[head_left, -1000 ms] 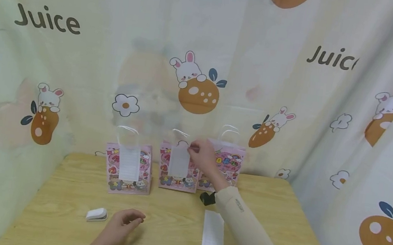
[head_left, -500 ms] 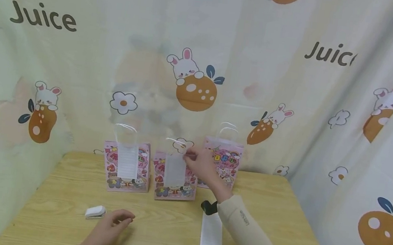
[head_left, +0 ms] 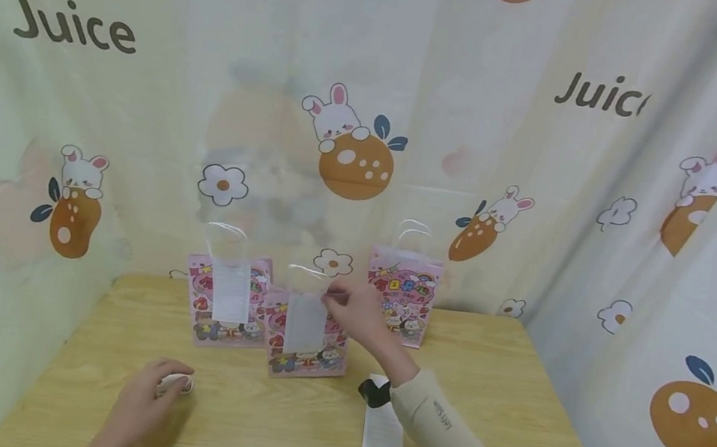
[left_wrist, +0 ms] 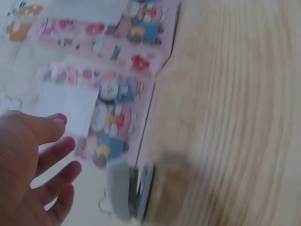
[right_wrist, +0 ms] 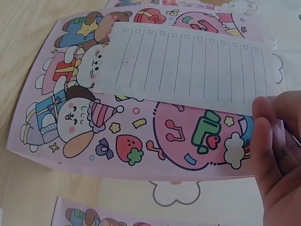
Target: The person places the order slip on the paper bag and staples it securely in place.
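The pink paper gift bag with cartoon pictures [right_wrist: 141, 122] shows a brown bear in blue with a yellow star, a puppy in a striped party hat, and a red strawberry with a green top. The thin white paper slip [right_wrist: 188, 66] has dark straight lines and a row of little boxes. The small plastic stapler [left_wrist: 119, 188] is white. The wooden surface [head_left: 276, 432] is light yellow-brown with wavy grain. The pale cream cloth curtain [head_left: 175, 116] has white bunnies, orange-brown spotted fruits, blue leaves and dark "Juice" words. The long sleeve [head_left: 455, 444] is beige.

Bunny-print curtain [head_left: 277, 16] behind wooden table [head_left: 513, 395]
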The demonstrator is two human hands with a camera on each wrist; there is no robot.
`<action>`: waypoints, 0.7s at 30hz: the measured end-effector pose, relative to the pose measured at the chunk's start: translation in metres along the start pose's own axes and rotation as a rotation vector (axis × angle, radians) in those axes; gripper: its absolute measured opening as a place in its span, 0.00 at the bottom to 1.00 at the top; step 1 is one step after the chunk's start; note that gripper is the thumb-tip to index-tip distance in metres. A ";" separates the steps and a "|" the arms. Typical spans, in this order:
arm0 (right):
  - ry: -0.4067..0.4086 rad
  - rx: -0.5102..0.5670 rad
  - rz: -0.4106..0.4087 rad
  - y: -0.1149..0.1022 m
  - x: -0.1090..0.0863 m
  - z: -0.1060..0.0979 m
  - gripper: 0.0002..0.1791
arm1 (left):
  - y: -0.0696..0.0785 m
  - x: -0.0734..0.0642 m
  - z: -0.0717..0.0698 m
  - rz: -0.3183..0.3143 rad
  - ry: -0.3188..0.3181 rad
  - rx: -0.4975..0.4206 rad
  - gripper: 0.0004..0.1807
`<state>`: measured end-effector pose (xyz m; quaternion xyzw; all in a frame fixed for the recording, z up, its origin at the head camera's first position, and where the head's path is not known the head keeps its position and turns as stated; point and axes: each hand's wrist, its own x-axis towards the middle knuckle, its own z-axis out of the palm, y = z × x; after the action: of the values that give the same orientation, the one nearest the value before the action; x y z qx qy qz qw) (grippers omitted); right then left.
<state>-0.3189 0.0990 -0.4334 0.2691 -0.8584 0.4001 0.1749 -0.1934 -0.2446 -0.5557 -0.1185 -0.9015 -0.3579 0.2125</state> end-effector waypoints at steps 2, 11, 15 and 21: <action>-0.003 0.003 0.003 -0.002 -0.001 0.001 0.03 | -0.010 0.001 -0.004 0.006 0.023 0.010 0.11; -0.036 0.018 0.052 -0.002 -0.003 0.004 0.06 | -0.045 0.004 -0.005 -0.045 0.038 -0.063 0.14; -0.049 0.037 0.086 -0.001 -0.005 0.003 0.07 | -0.051 0.003 -0.004 -0.146 -0.038 -0.129 0.16; -0.063 0.065 0.119 0.007 -0.007 0.003 0.10 | -0.056 0.003 0.000 -0.222 -0.095 -0.168 0.20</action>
<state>-0.3175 0.1022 -0.4431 0.2358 -0.8645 0.4288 0.1147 -0.2162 -0.2843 -0.5873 -0.0521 -0.8849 -0.4476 0.1180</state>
